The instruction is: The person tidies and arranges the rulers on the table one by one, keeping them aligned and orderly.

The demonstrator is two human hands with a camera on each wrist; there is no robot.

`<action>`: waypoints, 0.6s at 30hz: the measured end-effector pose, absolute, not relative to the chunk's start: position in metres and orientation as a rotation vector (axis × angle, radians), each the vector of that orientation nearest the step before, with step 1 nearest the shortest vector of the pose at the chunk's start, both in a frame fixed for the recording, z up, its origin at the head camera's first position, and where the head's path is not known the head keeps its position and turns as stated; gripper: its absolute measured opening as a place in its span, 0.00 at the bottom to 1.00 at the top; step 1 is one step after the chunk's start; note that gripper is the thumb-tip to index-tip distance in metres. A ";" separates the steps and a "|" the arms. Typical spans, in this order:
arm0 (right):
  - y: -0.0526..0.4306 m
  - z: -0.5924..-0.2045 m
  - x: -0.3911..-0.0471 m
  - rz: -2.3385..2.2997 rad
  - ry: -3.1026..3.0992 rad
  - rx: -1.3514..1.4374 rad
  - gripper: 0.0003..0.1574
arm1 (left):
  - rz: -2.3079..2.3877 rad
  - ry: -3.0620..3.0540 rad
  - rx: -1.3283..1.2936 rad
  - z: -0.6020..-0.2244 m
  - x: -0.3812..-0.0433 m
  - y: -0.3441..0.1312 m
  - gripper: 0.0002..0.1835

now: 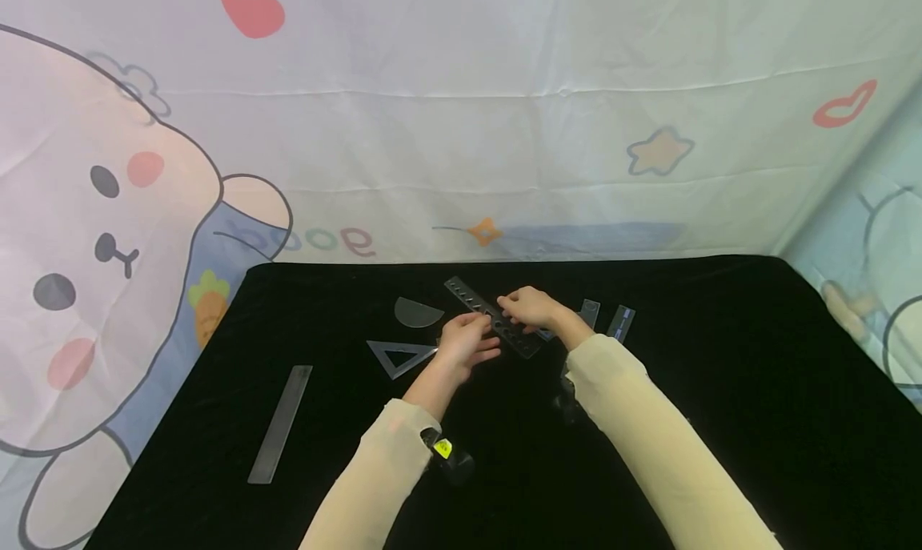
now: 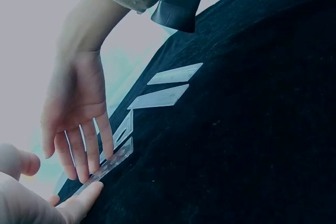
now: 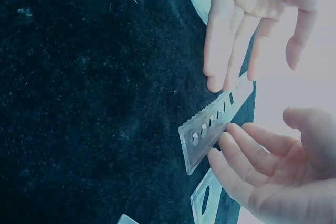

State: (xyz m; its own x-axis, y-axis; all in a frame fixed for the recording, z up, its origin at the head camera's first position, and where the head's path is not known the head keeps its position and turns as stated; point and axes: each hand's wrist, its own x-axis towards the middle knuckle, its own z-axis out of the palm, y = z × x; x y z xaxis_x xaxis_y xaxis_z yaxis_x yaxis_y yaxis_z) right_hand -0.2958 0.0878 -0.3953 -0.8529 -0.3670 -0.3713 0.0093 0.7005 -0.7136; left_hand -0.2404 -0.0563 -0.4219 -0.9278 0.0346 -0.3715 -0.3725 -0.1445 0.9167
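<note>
A clear stencil ruler with a row of cut-out holes lies slanted on the black cloth between both hands. One of its edges is wavy in the right wrist view, where its holes show. My left hand is at its left side, fingers mostly extended and fingertips right at the edge. From the right, my right hand reaches over it with relaxed fingers, the fingertips touching its edge. Neither hand curls round it. In the left wrist view the stencil ruler lies beneath the right hand's fingers.
A clear protractor and a set square lie left of the hands. Farther left is a long straight ruler. Beside the right forearm are two more rulers, one with blue marks. A printed curtain hangs behind the table.
</note>
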 end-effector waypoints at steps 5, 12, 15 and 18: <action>0.089 -0.399 -0.297 -1.101 2.363 -0.235 0.31 | 2.182 1.849 -0.433 -0.422 -0.241 -0.052 0.24; 0.088 -0.404 -0.294 -1.213 2.327 -0.182 0.27 | 2.213 1.802 -0.460 -0.422 -0.241 -0.049 0.24; 0.086 -0.406 -0.293 -1.220 2.343 -0.168 0.26 | 2.210 1.797 -0.476 -0.422 -0.241 -0.049 0.24; 0.084 -0.409 -0.293 -1.224 2.362 -0.135 0.26 | 2.209 1.785 -0.487 -0.420 -0.241 -0.048 0.25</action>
State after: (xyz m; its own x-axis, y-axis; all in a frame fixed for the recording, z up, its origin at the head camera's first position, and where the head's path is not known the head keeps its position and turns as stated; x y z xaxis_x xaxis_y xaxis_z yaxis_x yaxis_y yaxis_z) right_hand -0.2934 0.0842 -0.4090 -0.8831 -0.2959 -0.3640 0.1266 0.5967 -0.7924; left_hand -0.2409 -0.0482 -0.4204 -0.9101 -0.0085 -0.4142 -0.4032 -0.2115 0.8903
